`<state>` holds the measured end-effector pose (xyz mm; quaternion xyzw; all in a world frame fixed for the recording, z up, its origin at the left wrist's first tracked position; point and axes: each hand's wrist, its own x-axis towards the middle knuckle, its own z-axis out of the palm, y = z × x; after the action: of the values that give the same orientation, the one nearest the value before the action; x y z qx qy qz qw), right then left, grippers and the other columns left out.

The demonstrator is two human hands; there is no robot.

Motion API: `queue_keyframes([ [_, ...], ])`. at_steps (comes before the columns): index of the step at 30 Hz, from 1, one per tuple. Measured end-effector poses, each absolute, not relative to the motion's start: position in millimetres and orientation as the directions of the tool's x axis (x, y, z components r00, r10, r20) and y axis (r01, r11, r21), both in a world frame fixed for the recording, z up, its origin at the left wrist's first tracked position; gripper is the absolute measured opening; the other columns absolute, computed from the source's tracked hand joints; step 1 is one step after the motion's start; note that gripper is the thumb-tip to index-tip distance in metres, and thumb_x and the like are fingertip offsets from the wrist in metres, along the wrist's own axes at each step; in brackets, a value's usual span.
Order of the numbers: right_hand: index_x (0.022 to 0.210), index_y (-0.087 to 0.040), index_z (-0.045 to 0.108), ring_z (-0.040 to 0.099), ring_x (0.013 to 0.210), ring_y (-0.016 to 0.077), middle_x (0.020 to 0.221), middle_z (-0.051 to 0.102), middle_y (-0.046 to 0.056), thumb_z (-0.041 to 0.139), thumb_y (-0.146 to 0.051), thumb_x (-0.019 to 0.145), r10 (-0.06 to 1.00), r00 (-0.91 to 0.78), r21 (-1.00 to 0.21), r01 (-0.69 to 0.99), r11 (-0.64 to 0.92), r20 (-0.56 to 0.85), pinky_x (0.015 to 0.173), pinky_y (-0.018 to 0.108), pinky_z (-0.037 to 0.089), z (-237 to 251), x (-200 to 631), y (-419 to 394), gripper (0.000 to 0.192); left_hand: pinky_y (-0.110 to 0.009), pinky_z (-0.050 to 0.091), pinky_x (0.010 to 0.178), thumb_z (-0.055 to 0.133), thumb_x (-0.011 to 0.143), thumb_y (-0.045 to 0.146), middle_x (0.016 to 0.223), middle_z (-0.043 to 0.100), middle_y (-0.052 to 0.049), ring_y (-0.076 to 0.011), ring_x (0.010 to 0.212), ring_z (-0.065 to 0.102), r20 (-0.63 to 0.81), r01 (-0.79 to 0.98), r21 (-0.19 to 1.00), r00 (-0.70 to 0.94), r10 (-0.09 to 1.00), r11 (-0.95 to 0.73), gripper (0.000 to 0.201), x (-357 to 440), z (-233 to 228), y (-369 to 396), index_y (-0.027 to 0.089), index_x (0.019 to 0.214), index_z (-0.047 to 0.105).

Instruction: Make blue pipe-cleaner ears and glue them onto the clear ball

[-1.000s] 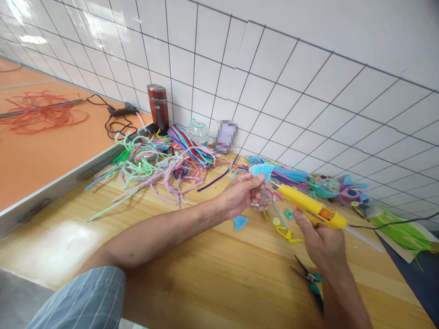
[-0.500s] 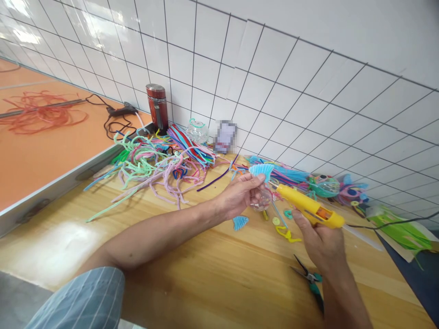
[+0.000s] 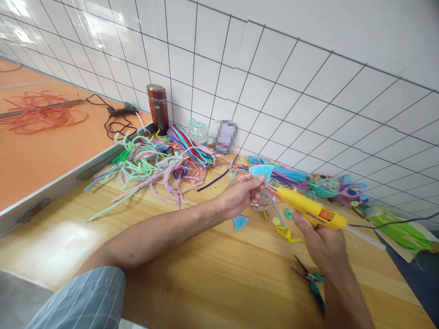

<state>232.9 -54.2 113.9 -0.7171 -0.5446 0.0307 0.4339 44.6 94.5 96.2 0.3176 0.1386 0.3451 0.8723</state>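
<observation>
Between the thumb and fingers of my left hand [image 3: 242, 194] is a light blue pipe-cleaner fin [image 3: 260, 171], raised above the table. My right hand [image 3: 322, 242] is wrapped round a yellow glue gun [image 3: 307, 208], its nozzle pointing left at the fin's lower edge. Whether the tip touches the fin I cannot tell. A clear plastic ball [image 3: 261, 201] shows just beneath my left fingers, partly hidden by them. On the wood below lies a second blue striped fin [image 3: 240, 222].
Pliers [image 3: 312, 278] with green handles lie at the front right. Near them is a yellow pipe-cleaner piece [image 3: 288, 235]. A tangle of pipe cleaners [image 3: 147, 160], a red flask [image 3: 157, 109] and a phone [image 3: 225, 136] stand along the wall. Finished-looking fish ornaments [image 3: 324, 186] sit at the back right.
The glue gun has shifted very slightly right and down with my right hand. My left hand and the fin stay almost in place.
</observation>
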Motion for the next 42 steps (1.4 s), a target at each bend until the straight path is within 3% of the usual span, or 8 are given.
queue_keyframes([
  [5, 0.078, -0.027, 0.077, 0.077, 0.083, 0.0282, 0.084, 0.082, 0.004, 0.076, -0.065, 0.084, 0.790, 0.455, -0.717, 0.697, -0.027, 0.412, 0.081, 0.038, 0.064, 124, 230, -59, 0.038, -0.017, 0.042, 0.048, 0.095, 0.083, 0.045, 0.061, 0.060, 0.004, -0.0053, 0.046, 0.053, -0.017, -0.507, 0.654, 0.732, 0.681, 0.562, 0.043, 44, 97, 93, 0.015, 0.077, 0.065],
  [9, 0.091, -0.026, 0.081, 0.077, 0.089, 0.0288, 0.091, 0.082, 0.005, 0.073, -0.062, 0.090, 0.785, 0.408, -0.637, 0.771, -0.023, 0.466, 0.087, 0.040, 0.062, 125, 233, -61, 0.037, -0.018, 0.043, 0.048, 0.098, 0.078, 0.049, 0.062, 0.062, 0.004, -0.0056, 0.047, 0.054, 0.005, -0.515, 0.655, 0.735, 0.678, 0.553, 0.047, 43, 96, 91, 0.015, 0.078, 0.065],
  [14, 0.094, -0.025, 0.077, 0.073, 0.080, 0.0260, 0.087, 0.079, 0.005, 0.067, -0.060, 0.097, 0.812, 0.347, -0.532, 0.845, -0.053, 0.470, 0.075, 0.036, 0.058, 122, 235, -62, 0.037, -0.018, 0.041, 0.047, 0.097, 0.077, 0.052, 0.062, 0.063, 0.003, -0.0058, 0.047, 0.054, 0.018, -0.524, 0.658, 0.730, 0.683, 0.542, 0.049, 43, 98, 91, 0.015, 0.076, 0.065],
  [21, 0.101, -0.025, 0.073, 0.070, 0.093, 0.0299, 0.094, 0.073, 0.008, 0.063, -0.064, 0.097, 0.769, 0.314, -0.458, 0.888, -0.031, 0.556, 0.088, 0.043, 0.058, 119, 232, -58, 0.040, -0.019, 0.039, 0.047, 0.094, 0.083, 0.049, 0.062, 0.061, 0.004, -0.0054, 0.046, 0.051, -0.022, -0.496, 0.652, 0.743, 0.669, 0.573, 0.047, 40, 104, 91, 0.016, 0.076, 0.062],
  [42, 0.084, -0.031, 0.057, 0.062, 0.068, 0.0256, 0.070, 0.060, 0.001, 0.060, -0.070, 0.094, 0.793, 0.314, -0.462, 0.886, -0.047, 0.522, 0.075, 0.037, 0.057, 131, 218, -52, 0.041, -0.019, 0.040, 0.048, 0.090, 0.088, 0.045, 0.061, 0.061, 0.003, -0.0058, 0.046, 0.051, -0.023, -0.491, 0.651, 0.749, 0.662, 0.579, 0.042, 38, 106, 89, 0.015, 0.075, 0.064],
])
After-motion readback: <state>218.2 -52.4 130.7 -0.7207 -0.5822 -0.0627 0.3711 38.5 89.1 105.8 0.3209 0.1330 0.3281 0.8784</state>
